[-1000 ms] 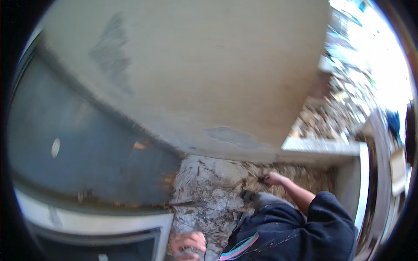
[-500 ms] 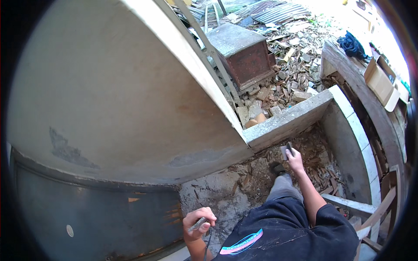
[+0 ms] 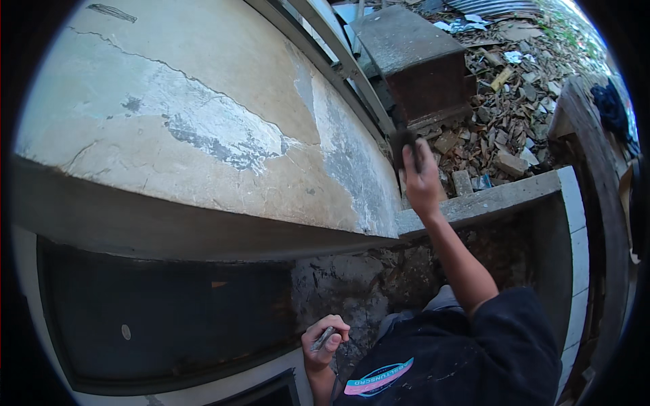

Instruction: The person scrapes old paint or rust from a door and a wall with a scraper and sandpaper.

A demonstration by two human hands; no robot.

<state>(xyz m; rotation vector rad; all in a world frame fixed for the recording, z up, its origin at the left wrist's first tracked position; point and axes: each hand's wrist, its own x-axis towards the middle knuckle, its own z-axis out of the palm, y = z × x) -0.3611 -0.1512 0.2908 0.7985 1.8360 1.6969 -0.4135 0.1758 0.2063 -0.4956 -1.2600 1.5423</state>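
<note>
A dark block is gripped in the right hand beside the cracked wall's edge. A thin grey object is clasped in the left hand, open room being left between.

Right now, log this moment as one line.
Right fingers: around dark blurred object | left fingers: around small grey object | wall: cracked, patchy | rubble: beyond low ledge

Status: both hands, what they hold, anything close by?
Left hand: closed on slim grey object. Right hand: extended, gripping dark blurred object. Nearby: peeling cream wall to its left, rough grey concrete ledge.
</note>
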